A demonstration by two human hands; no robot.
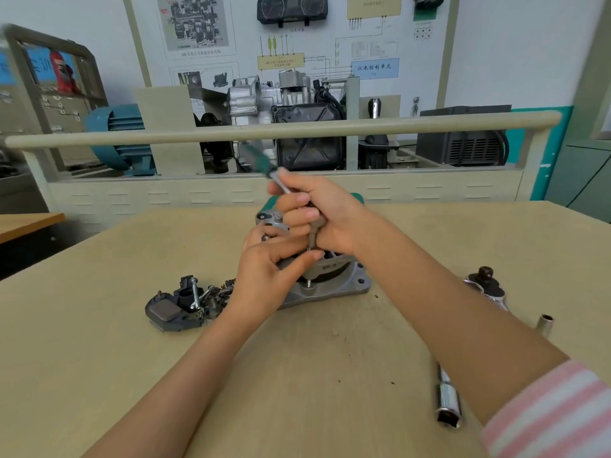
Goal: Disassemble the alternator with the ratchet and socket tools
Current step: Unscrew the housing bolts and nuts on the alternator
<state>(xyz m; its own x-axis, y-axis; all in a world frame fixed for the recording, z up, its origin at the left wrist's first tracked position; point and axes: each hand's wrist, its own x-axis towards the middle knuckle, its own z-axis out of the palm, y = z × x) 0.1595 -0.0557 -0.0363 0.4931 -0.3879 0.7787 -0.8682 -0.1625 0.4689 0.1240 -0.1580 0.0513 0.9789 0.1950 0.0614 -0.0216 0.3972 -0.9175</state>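
Note:
The grey alternator [325, 285] stands on the tan table [99, 342] at the centre, its flange down. My right hand [317, 213] grips the head of a ratchet [264, 166] with a green and black handle that points up and left, blurred. A socket [314, 238] under the ratchet head stands upright on top of the alternator. My left hand [267, 276] holds the alternator's left side, thumb and fingers curled round the housing.
Removed parts [185, 302], a black cover, bolts and small pieces, lie left of the alternator. A deep socket [448, 403] and a small socket [545, 323] lie at the right, with another ratchet tool [486, 284] beyond. A railing and engine display stand behind.

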